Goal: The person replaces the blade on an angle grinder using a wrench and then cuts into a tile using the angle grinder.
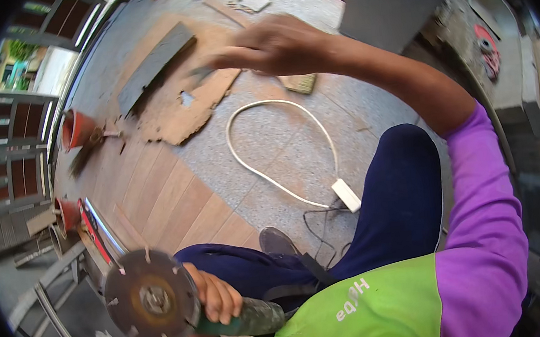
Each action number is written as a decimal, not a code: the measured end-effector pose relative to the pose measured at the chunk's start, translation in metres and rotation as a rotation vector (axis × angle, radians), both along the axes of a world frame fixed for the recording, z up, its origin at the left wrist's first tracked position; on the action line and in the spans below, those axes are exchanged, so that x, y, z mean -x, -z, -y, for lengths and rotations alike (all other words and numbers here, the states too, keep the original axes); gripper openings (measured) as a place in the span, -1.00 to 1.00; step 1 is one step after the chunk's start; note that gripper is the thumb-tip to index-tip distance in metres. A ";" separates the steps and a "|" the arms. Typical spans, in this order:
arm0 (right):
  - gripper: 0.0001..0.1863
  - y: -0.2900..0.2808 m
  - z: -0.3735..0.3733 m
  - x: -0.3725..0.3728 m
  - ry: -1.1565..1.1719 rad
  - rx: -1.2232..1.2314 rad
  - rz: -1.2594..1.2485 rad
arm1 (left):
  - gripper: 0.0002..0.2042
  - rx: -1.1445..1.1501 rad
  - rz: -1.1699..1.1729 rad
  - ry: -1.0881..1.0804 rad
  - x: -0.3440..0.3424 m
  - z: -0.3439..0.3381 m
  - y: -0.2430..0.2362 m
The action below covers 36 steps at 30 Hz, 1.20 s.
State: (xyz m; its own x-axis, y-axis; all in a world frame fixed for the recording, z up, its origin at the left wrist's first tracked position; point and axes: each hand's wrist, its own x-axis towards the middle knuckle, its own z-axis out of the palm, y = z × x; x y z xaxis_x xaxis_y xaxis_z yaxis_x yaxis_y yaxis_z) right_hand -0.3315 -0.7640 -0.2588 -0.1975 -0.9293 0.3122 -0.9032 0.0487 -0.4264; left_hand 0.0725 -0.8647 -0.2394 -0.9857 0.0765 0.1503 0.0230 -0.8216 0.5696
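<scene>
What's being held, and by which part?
The left hand grips an angle grinder by its green body behind the disc; the right hand is too blurred to tell.

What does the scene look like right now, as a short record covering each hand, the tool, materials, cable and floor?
Left hand: closed around the angle grinder
Right hand: out above the brown board, motion-blurred; grip unclear
Tool: angle grinder, its round disc toward picture left
Materials: dark grey slab on the brown board
Cable: white cable looped on the speckled floor, beside a white block
Floor: speckled floor beside wood-look planks
</scene>
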 end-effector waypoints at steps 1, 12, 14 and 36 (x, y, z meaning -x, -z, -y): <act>-0.46 0.050 -0.060 0.034 0.137 -0.164 -0.059 | -0.65 -0.039 0.103 -0.037 0.024 -0.002 0.012; -0.79 0.277 -0.446 -0.077 0.801 -0.418 0.215 | 0.00 0.018 0.631 0.318 0.222 -0.068 0.047; -0.80 0.291 -0.467 -0.080 0.841 -0.452 0.175 | -0.07 0.075 0.653 0.434 0.267 -0.107 0.066; -0.63 0.135 -0.408 -0.062 0.908 0.364 0.725 | -0.07 -0.345 0.648 0.529 0.289 -0.335 0.220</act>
State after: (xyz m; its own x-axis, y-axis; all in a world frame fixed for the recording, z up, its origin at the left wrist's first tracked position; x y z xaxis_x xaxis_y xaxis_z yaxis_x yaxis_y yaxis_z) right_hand -0.2690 -0.3556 -0.3934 -0.9670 -0.2440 0.0729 -0.1494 0.3116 -0.9384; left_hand -0.2162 -0.5297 -0.4592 -0.7339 0.5975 -0.3232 -0.6458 -0.7612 0.0592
